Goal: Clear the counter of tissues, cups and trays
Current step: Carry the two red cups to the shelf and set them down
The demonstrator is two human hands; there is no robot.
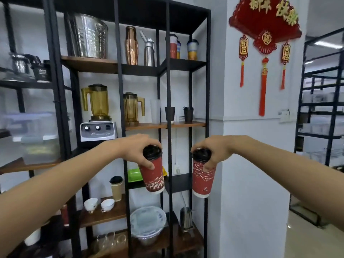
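I hold two red paper cups with black lids out in front of a black metal shelf unit. My left hand [138, 151] grips the top of the left red cup [153, 176], which hangs slightly tilted. My right hand [216, 152] grips the lid rim of the right red cup [202, 181], which hangs nearly upright. Both cups are in the air, level with the shelf [178, 180] that carries a green tray [134, 175]. No counter is in view.
The shelf unit [168, 101] holds blender jugs [98, 101], a metal pot, shakers, black cups [169, 113], a brown lidded cup [116, 189], white teacups [107, 204] and a stack of bowls [148, 223]. A white wall with a red ornament [264, 34] stands right; more racks lie beyond.
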